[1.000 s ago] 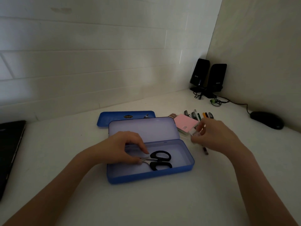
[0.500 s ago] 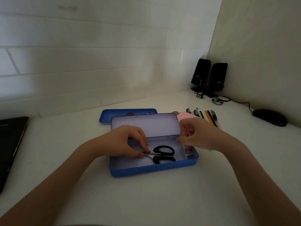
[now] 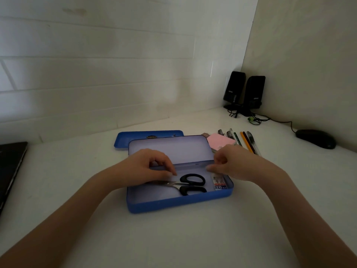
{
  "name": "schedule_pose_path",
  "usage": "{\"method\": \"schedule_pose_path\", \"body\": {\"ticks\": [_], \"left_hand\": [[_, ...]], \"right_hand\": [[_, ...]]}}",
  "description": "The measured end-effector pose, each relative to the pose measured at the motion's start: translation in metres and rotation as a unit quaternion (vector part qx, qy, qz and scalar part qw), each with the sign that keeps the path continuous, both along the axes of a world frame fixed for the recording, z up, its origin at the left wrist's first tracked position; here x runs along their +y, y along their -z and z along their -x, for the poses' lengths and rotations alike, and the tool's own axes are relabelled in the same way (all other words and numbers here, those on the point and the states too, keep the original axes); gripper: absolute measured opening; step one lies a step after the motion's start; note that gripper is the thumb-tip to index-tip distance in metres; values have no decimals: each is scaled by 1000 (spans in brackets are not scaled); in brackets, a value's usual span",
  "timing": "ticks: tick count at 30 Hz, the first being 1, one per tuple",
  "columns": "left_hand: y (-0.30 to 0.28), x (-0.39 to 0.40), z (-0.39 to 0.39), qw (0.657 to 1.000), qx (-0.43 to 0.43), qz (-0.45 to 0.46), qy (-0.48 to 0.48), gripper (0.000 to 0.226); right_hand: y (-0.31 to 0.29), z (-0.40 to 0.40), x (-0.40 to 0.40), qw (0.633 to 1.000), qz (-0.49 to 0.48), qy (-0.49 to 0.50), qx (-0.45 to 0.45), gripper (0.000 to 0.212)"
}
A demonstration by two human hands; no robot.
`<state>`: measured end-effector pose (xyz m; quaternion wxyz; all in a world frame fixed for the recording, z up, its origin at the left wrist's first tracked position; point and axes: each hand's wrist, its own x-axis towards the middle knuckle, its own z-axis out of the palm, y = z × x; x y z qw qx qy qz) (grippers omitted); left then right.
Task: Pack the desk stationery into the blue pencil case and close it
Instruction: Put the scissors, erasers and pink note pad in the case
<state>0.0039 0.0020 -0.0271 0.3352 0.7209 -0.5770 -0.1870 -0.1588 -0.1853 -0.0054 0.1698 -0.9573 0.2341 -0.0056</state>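
The blue pencil case [image 3: 179, 205] lies open in the middle of the white desk, its lid [image 3: 170, 149] standing up at the back. Black-handled scissors [image 3: 193, 189] lie inside it, and my left hand [image 3: 146, 167] pinches their blades. A small lead box marked 2B [image 3: 219, 184] lies at the case's right end. My right hand [image 3: 235, 165] curls over the box's far end, which it hides. A pink sticky-note pad [image 3: 220, 142] and several pens and pencils [image 3: 245, 141] lie behind the case to the right.
A second blue tin tray [image 3: 146, 137] lies behind the open lid. Two black speakers [image 3: 243, 91] with cables stand in the back right corner, a black mouse [image 3: 314, 139] sits at the right, and a dark laptop [image 3: 9, 171] is at the left edge.
My right hand brought the 2B lead box from the pad area into the right end of the case, where it now lies flat. My left hand stayed on the scissors.
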Motion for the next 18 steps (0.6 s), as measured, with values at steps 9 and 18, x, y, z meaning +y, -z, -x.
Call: {"method": "schedule_pose_path", "body": {"ticks": [9,18], "left_hand": [[0,2,-1,1000,3,-5,1,9],[-1,2,-7,1000,7,-16,18,28]], "right_hand": [[-2,5,3,995,-29,-38,85,40],[-8,4,-12,993,-103,-9,-49,15]]}}
